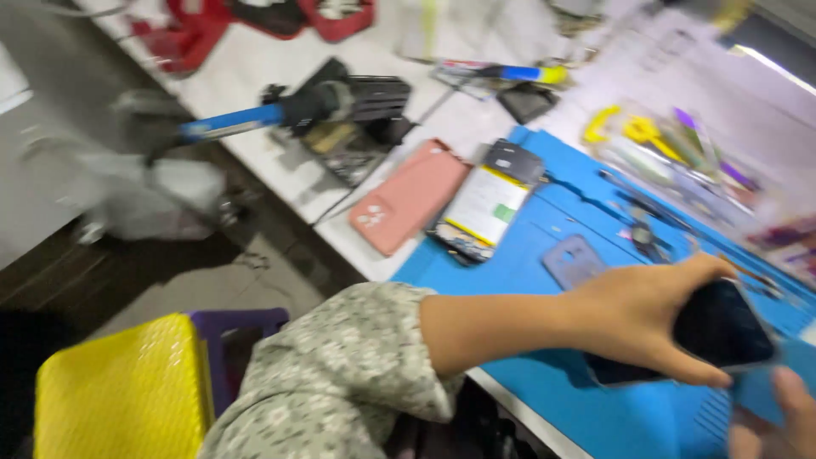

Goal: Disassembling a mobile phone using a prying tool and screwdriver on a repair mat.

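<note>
My left hand (639, 316) reaches across the blue work mat (527, 263) and grips a dark phone (722, 327) by its edges, screen side up. Only the fingertips of my right hand (778, 421) show at the bottom right corner, just under the phone; whether they touch it is unclear. An opened phone (484, 204) with its pale battery showing lies at the mat's far left edge, beside a pink phone case (406, 197). A small grey part (572, 259) rests on the mat near my wrist.
A blue-handled tool (255, 119) lies on the white bench beside a black stand (374, 98). Tweezers and small tools (646, 225) sit on the mat. A clear box of coloured picks (671, 149) is behind. A yellow stool (119, 391) stands below.
</note>
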